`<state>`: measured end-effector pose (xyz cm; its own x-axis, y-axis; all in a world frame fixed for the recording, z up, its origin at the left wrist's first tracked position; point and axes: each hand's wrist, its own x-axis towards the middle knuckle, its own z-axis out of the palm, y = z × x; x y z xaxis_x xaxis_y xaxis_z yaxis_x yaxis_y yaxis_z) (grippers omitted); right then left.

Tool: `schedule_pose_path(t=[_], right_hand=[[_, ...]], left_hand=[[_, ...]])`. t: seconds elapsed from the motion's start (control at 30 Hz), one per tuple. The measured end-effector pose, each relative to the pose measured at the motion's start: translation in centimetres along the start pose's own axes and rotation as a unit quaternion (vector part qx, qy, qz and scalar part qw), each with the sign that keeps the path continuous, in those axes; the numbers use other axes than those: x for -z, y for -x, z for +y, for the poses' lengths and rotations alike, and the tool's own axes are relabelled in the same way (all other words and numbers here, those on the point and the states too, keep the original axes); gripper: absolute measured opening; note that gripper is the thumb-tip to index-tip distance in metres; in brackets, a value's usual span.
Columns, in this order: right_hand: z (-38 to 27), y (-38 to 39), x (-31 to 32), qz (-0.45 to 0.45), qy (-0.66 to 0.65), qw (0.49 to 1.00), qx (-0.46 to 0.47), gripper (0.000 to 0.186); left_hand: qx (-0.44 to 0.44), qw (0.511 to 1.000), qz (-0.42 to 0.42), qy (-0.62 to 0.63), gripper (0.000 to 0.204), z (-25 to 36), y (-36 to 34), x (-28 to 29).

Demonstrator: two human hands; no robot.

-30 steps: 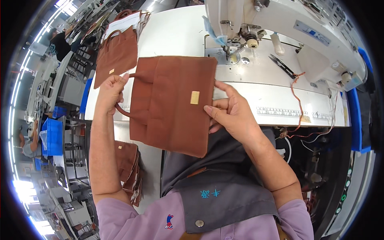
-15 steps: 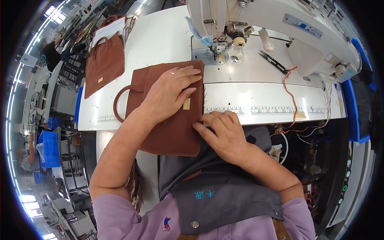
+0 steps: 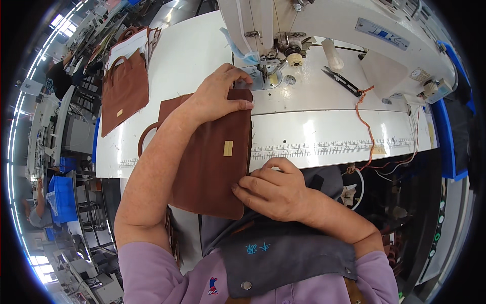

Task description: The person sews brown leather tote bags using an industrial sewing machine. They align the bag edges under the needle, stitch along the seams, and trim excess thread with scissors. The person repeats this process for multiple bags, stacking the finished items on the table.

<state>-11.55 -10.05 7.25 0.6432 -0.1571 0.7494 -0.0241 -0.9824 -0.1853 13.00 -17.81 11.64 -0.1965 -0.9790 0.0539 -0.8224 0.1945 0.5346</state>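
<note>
A brown handbag panel (image 3: 210, 167) with a looped handle and a small gold plate (image 3: 228, 148) lies partly on the white table, its near end hanging over the edge above my lap. My left hand (image 3: 215, 99) rests across its far end, thumb on the brown surface. The fingers of that hand are spread past the far edge, close to the metal needle plate (image 3: 253, 80) of the sewing machine (image 3: 324, 25). At the panel's right edge, low down, my right hand (image 3: 276, 188) is closed with its fingertips gripping the border. The panel's underside is hidden.
Another brown bag panel (image 3: 126, 91) lies at the far left by more stacked pieces. Black thread snips (image 3: 342, 82) tied to an orange cord (image 3: 368, 121) sit right of the needle. A ruler strip (image 3: 329, 148) runs along the table's front. Blue bins (image 3: 63, 197) stand at left.
The panel has slid toward me and slightly left. My left hand has moved to its far end, uncovering the gold plate, and my right hand has shifted nearer to me along the edge.
</note>
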Motion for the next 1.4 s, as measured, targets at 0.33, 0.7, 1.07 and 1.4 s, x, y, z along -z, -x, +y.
schedule_pose_path(t=[0.33,0.7,1.07,1.4], right_hand=[[2.9,-0.6,0.9,-0.072,0.052,0.993,-0.075,0.039],[5.5,-2.5,0.2,-0.082,0.056,0.995,0.029,0.030],[5.0,-2.4,0.7,-0.090,0.058,0.994,0.013,0.032],[8.1,-1.2,1.7,-0.150,0.063,0.987,-0.004,0.035]], left_hand=[[-0.068,0.994,0.090,0.002,0.028,-1.5,0.9,-2.5],[-0.028,0.990,0.046,0.134,0.030,-1.0,0.5,-2.1],[0.042,0.918,-0.051,0.391,0.015,-2.4,1.0,0.2],[0.064,0.988,0.061,0.127,0.018,-0.3,-2.7,-2.4]])
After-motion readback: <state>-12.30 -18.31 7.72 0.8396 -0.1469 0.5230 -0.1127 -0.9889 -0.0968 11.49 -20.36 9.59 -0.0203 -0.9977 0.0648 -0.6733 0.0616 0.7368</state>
